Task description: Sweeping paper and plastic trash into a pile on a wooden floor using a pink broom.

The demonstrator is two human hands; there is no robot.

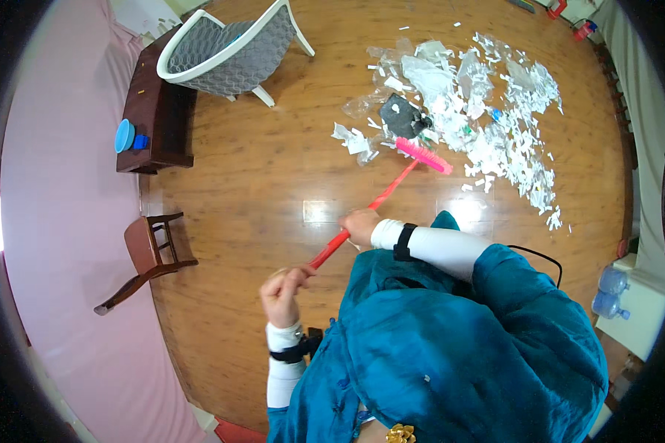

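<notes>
A broom with a red handle (pixel 395 187) and a pink bristle head (pixel 424 156) slants from my body toward the far right. My left hand (pixel 284 294) is closed round the near end of the handle. Farther along it, my right hand (pixel 361 227) grips the handle too. The bristles rest at the near edge of a wide spread of white paper scraps (pixel 440 85) and clear plastic on the floor. A dark grey flat piece (pixel 400 116) lies among the scraps, just beyond the broom head.
A grey patterned armchair (pixel 229 59) stands at the far left beside a dark wooden table (pixel 159 122) bearing a light blue bowl (pixel 125 136). Nearer, a brown wooden chair (pixel 146 251) is by the pink curtain (pixel 59 184). Water bottles (pixel 611 292) sit on a white surface at right.
</notes>
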